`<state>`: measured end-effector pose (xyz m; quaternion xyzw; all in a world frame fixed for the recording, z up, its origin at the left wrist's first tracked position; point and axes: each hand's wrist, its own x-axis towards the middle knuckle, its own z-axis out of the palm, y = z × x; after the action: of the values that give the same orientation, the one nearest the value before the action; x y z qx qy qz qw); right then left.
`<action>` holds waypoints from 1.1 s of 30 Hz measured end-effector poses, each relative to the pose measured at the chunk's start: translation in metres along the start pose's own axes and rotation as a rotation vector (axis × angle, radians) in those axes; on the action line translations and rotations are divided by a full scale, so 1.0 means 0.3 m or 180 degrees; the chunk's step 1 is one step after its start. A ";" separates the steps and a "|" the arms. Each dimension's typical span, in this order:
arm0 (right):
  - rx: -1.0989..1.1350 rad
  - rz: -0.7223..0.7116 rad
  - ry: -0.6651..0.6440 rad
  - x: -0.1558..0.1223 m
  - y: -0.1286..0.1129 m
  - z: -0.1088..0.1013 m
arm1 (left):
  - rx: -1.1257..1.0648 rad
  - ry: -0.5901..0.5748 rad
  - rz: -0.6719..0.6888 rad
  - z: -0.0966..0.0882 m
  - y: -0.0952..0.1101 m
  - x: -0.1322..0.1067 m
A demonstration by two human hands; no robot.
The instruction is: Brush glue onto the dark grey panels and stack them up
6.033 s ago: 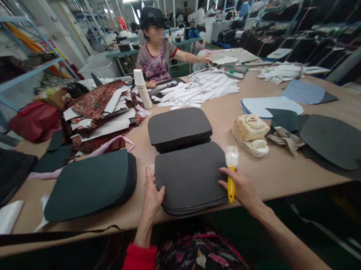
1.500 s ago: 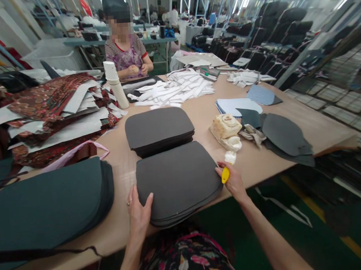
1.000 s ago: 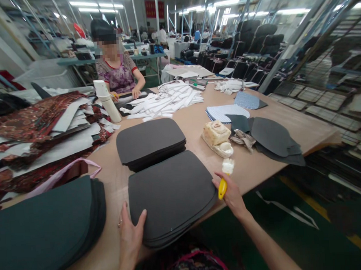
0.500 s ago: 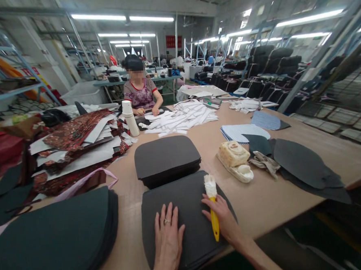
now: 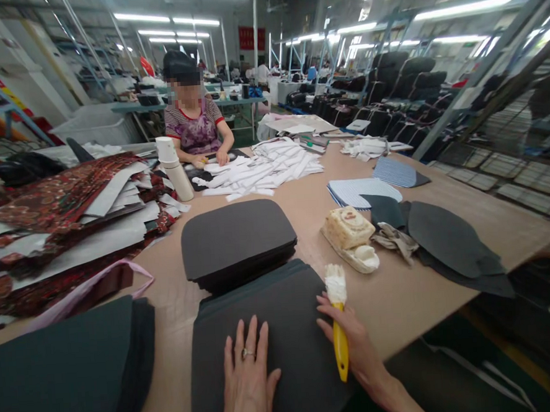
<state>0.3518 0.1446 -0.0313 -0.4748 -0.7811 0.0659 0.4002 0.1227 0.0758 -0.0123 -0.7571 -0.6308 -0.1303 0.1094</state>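
My left hand [image 5: 246, 378] lies flat, fingers spread, on the near stack of dark grey foam panels [image 5: 282, 317] at the table's front edge. My right hand [image 5: 356, 350] grips a yellow-handled brush [image 5: 339, 326] whose white bristles rest at the stack's right edge. A second stack of dark grey panels [image 5: 237, 239] sits just behind the near one.
A glue-caked container [image 5: 350, 235] stands right of the stacks, with a rag and dark cut pieces [image 5: 449, 239] beyond. A dark green stack [image 5: 66, 374] lies at the left, patterned fabric and paper [image 5: 65, 200] behind. A person [image 5: 194, 121] sits opposite by white strips [image 5: 263, 166] and a white bottle [image 5: 174, 168].
My left hand moved from the stack's left edge onto its top and now lies flat. My right hand carried the brush from the right edge onto the panel. My head tilted up.
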 end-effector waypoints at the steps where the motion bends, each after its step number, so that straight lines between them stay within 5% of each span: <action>1: -0.0007 0.0003 0.0000 0.010 0.010 0.001 | 0.0005 0.0008 0.0040 0.007 -0.003 0.000; 10: -0.0087 0.0064 -0.0255 -0.012 0.036 -0.042 | -0.0089 -0.0059 0.0607 -0.005 -0.084 -0.015; 14: -0.0187 -0.0011 -0.0319 -0.036 0.041 -0.045 | -0.0443 -0.0110 0.0285 -0.014 -0.013 0.119; 21: -0.0446 -0.0285 -0.0247 -0.053 0.052 -0.034 | -0.1013 -0.1194 -0.0271 0.009 0.173 0.446; 33: -0.0242 -0.0131 -0.0077 -0.053 0.025 -0.038 | -0.1929 -0.1265 -0.0958 0.060 0.170 0.516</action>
<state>0.3683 0.1328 -0.0361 -0.4726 -0.7974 0.0338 0.3737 0.2003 0.2158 0.0225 -0.6646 -0.6765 -0.1761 -0.2637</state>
